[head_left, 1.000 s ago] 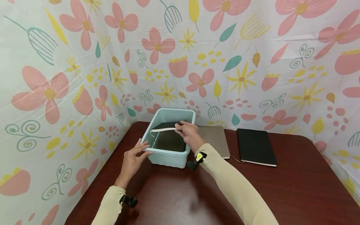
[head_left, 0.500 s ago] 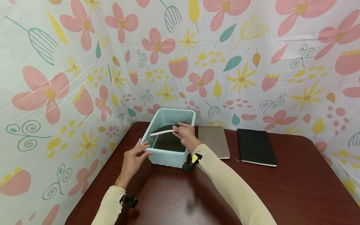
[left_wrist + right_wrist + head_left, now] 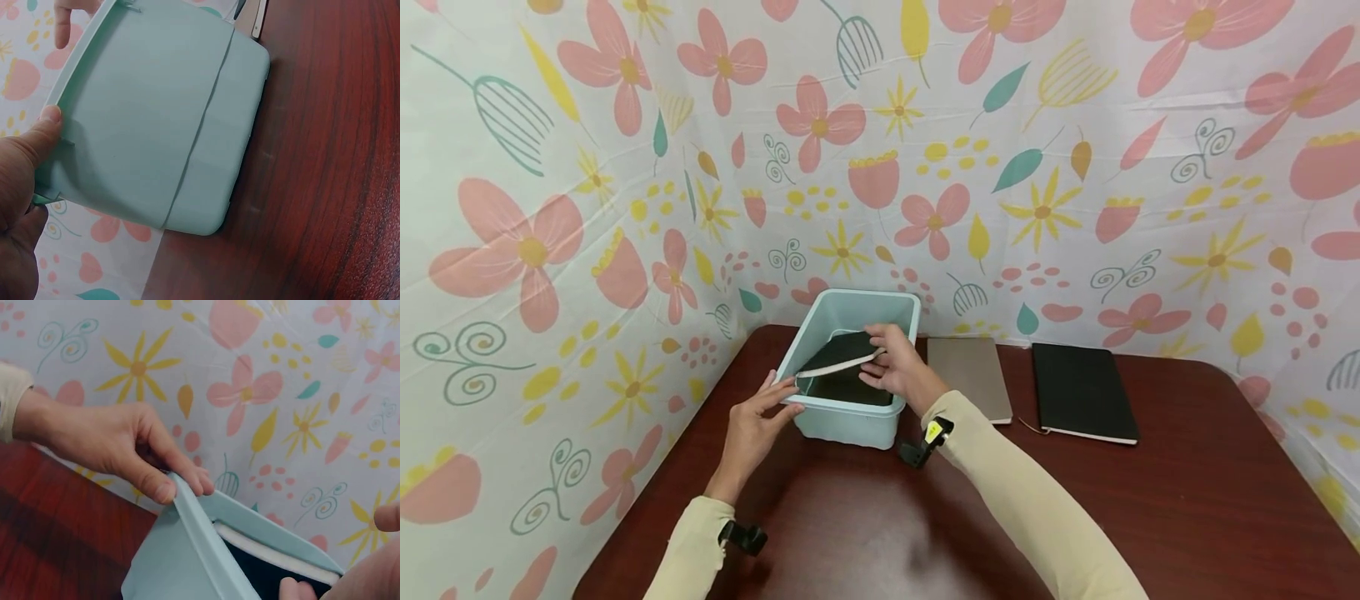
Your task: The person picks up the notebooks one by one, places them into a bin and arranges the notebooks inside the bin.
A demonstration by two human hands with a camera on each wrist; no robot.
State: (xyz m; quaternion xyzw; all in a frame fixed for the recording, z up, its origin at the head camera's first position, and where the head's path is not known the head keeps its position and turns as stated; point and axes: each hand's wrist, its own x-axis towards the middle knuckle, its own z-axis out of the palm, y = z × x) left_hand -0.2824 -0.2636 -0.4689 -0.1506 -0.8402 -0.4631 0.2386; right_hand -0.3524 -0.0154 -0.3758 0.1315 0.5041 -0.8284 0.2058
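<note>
A light blue plastic bin (image 3: 850,423) stands at the left back of the table. My left hand (image 3: 758,425) holds its rim at the near left corner; in the left wrist view the thumb (image 3: 47,122) lies on the outside of the rim. Inside the bin, a black notebook (image 3: 838,350) with white page edges sits tilted, and my right hand (image 3: 897,358) grips its right end. Below it lies another dark flat cover (image 3: 853,389). In the right wrist view the notebook's page edge (image 3: 275,555) runs close to the bin's inner wall, and the right hand is partly cut off.
Right of the bin lies a grey-brown notebook (image 3: 973,379), partly behind my right arm. Further right is a black notebook (image 3: 1084,392) with a ribbon marker. A flower-printed cloth (image 3: 1045,167) hangs behind the dark red wooden table (image 3: 1195,492).
The held notebook has tipped over, so more of its black cover shows, and its left end has sunk lower in the bin. The right hand has changed its hold slightly; the left has stayed still.
</note>
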